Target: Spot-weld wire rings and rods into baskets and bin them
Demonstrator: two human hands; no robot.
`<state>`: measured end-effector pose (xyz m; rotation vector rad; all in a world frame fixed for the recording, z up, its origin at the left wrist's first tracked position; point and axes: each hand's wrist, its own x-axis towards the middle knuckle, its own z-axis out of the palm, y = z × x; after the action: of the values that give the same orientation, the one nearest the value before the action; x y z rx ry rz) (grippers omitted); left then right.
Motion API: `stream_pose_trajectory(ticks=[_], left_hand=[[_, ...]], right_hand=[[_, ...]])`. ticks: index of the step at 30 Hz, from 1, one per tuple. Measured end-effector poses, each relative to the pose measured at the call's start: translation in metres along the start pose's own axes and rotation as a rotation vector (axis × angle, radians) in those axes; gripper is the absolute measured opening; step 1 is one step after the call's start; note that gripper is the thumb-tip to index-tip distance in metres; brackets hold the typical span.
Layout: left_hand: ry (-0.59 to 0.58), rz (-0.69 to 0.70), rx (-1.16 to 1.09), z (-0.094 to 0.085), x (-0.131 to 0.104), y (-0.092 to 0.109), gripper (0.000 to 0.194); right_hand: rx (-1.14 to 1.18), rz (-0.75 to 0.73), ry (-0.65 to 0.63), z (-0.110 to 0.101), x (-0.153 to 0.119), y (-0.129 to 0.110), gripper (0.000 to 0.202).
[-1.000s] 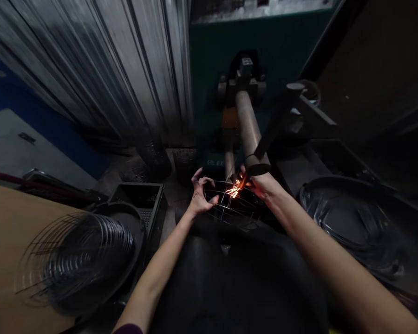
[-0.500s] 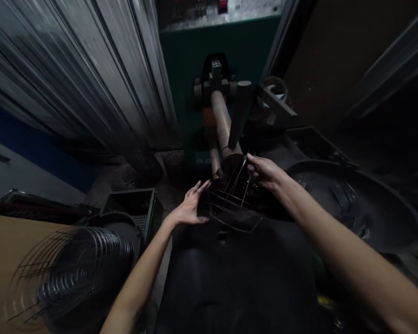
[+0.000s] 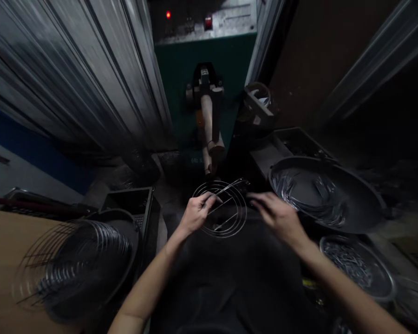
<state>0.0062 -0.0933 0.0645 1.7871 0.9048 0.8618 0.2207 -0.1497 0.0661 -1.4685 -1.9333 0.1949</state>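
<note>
A round wire grill [image 3: 245,215] of concentric rings with straight cross wires sits above my dark-covered lap. My left hand [image 3: 198,214] pinches it at its left side, thumb and fingers closed on the wire. A bright straight wire [image 3: 231,185] juts from near those fingers to the upper right; whether it is joined to the rings I cannot tell. To the right of the grill, apart from it, my right hand [image 3: 278,215] has its fingers stretched leftward, somewhat blurred, with nothing visible in them. Just beyond the grill are the cylindrical arms [image 3: 208,120] of a green machine [image 3: 174,60].
At left, several wire grills [image 3: 90,250] are stacked at a dark round tub [image 3: 134,232], beside a crate [image 3: 148,208]. On the right, a wide pan [image 3: 365,199] holds bent wires and a smaller bowl [image 3: 386,283] holds small metal pieces. A red light [image 3: 168,15] glows on the machine.
The grill has turned from edge-on to facing me and come away from the machine's arms. My left hand has closed on it; my right hand has let go and moved right and nearer.
</note>
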Motion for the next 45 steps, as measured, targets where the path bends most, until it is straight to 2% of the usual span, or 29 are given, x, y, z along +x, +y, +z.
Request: stream_pose_trajectory(ticks=[2, 4, 7, 10, 12, 14, 16, 18, 20, 23, 26, 35, 40, 45], left_hand=[[-0.069, 0.022, -0.014, -0.017, -0.004, 0.010, 0.040], [-0.107, -0.021, -0.079, -0.031, -0.002, 0.020, 0.041], [-0.157, -0.156, -0.219, -0.041, 0.007, 0.023, 0.044], [-0.226, -0.281, -0.287, -0.034, 0.011, 0.002, 0.046], [-0.185, -0.260, -0.174, -0.020, 0.006, -0.022, 0.042], [-0.095, -0.130, 0.048, -0.003, -0.004, -0.045, 0.034], [-0.056, 0.013, 0.307, 0.010, -0.014, -0.063, 0.028], [-0.092, 0.072, 0.545, 0.015, -0.019, -0.073, 0.033], [-0.150, 0.071, 0.693, 0.014, -0.018, -0.077, 0.040], [-0.214, 0.087, 0.706, 0.008, -0.005, -0.074, 0.043], [-0.190, 0.094, 0.685, -0.001, 0.012, -0.067, 0.038], [-0.113, 0.032, 0.886, -0.037, 0.044, -0.040, 0.033], [-0.088, 0.051, 0.824, -0.046, 0.061, -0.035, 0.032], [-0.095, 0.055, 0.836, -0.052, 0.073, -0.035, 0.034]], right_hand=[[-0.125, -0.059, 0.050, -0.030, 0.011, 0.011, 0.035], [-0.159, -0.126, -0.017, -0.044, 0.021, 0.013, 0.037], [-0.218, -0.149, -0.023, -0.039, 0.020, 0.005, 0.032], [-0.402, -0.118, -0.013, -0.016, -0.001, 0.004, 0.036], [-0.495, -0.078, -0.084, 0.000, -0.017, 0.008, 0.037], [-0.529, -0.050, -0.211, 0.014, -0.028, 0.012, 0.036], [-0.536, -0.037, -0.337, 0.024, -0.032, 0.014, 0.037], [-0.562, -0.022, -0.429, 0.029, -0.031, 0.014, 0.041], [-0.609, -0.002, -0.492, 0.032, -0.025, 0.014, 0.046], [-0.675, 0.017, -0.555, 0.035, -0.011, 0.014, 0.051], [-0.716, 0.032, -0.578, 0.037, 0.007, 0.015, 0.052], [-0.693, 0.028, -0.574, 0.032, 0.064, 0.001, 0.045], [-0.658, 0.029, -0.547, 0.031, 0.086, 0.004, 0.041], [-0.640, 0.033, -0.511, 0.032, 0.095, 0.011, 0.037]])
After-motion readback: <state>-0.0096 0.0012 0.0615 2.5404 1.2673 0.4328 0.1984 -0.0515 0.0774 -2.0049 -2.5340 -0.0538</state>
